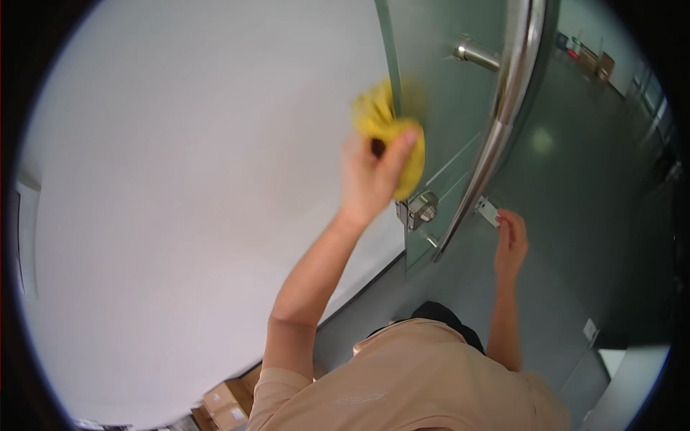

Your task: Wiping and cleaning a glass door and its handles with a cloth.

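My left hand (372, 172) grips a yellow cloth (411, 161) against the free edge of a glass door (444, 108); part of the cloth shows through the glass. Just below the cloth is a metal door lock (423, 207) with a round knob. A long, curved metal pull handle (498, 124) stands out from the glass. Right of its lower end, my right hand (511, 231) has its fingertips at the end of a small pale plate (488, 211). Whether it holds that plate or only touches it is unclear.
A white wall (188, 188) fills the left side. Cardboard boxes (225, 404) stand on the floor at the lower left. More boxes (595, 63) and other items lie by a far wall at the upper right. A white floor plate (590, 329) is at the lower right.
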A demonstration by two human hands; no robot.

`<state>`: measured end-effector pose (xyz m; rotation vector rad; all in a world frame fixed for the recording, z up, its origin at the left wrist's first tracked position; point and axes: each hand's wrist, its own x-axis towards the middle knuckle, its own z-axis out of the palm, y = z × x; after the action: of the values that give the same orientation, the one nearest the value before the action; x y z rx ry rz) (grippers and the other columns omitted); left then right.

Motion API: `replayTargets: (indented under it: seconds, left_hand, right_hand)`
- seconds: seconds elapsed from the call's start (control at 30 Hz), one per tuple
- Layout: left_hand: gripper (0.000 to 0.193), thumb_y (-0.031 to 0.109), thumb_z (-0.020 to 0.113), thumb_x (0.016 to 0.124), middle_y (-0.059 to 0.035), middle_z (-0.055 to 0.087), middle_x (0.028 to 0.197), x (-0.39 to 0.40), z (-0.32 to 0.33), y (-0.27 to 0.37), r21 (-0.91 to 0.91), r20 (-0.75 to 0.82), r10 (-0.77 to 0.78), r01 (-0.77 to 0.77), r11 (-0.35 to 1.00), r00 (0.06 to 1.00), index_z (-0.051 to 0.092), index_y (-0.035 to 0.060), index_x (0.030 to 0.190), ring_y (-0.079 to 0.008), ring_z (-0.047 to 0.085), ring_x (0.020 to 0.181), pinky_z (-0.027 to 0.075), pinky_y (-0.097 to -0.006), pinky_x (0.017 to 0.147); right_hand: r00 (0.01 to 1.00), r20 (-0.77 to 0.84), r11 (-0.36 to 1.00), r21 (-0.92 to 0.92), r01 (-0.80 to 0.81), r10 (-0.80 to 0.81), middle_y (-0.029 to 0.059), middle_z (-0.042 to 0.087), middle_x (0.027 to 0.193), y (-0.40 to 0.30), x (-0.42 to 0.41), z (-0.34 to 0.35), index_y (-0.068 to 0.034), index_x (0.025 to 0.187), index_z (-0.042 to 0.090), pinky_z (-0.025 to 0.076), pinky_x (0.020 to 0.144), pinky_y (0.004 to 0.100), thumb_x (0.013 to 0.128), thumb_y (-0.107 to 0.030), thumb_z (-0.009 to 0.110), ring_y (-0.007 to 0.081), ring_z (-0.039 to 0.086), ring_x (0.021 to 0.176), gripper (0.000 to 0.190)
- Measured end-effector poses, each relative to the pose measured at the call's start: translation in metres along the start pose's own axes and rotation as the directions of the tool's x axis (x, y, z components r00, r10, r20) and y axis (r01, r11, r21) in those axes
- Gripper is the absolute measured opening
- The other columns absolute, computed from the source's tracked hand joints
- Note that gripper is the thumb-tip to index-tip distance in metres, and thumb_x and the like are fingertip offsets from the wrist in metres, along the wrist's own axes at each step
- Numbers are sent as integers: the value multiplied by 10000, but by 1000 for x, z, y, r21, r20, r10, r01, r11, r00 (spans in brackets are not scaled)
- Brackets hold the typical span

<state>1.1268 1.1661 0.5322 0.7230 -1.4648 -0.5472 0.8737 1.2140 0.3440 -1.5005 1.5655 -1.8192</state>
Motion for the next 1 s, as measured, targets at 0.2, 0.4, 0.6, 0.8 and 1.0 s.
replayTargets:
  seconds: [0.2,0.4,0.6,0.8,1.0]
  left_hand:
    - [175,135,658,875,-70,606,781,74,6,75,-69,-128,235,-245,967,963,589,-20,918,-145,533,653,444,-286,606]
    - [216,170,620,905,-52,612,835,24,16,34,96,-178,267,-253,963,947,586,-21,999,-125,552,704,459,-267,646]
    - [199,22,576,875,-157,603,1010,-35,23,35,-109,-283,-3,-29,994,959,578,-35,1065,-235,578,925,461,-346,793]
    - [429,-93,560,756,-280,507,1274,4,64,37,322,121,526,-535,781,842,537,-80,1184,-428,463,1225,445,-412,956]
    - [429,-149,511,739,-223,541,1212,53,79,46,480,110,576,-551,682,810,557,-37,1150,-428,476,1168,461,-447,904]
  right_hand:
    - [996,-88,997,-76,11,-17,79,617,1045,-49,-25,-25,-20,1020,640,494,735,256,938,-13,491,157,619,880,171]
    - [997,-80,998,-62,-7,2,79,622,1034,-73,-25,-27,-19,1013,644,493,748,259,933,-10,496,164,627,864,169]
    - [993,20,989,-91,115,-114,90,627,1027,-74,-14,-18,-16,1011,641,490,738,262,919,4,499,166,622,854,170]
    - [988,71,990,-33,136,-134,87,602,1051,-81,-10,-11,-3,1022,628,496,748,261,932,-11,492,157,612,867,163]
    - [995,-23,993,-61,97,-99,84,621,982,-69,-18,-32,-13,1009,637,490,719,258,911,23,498,172,616,859,173]
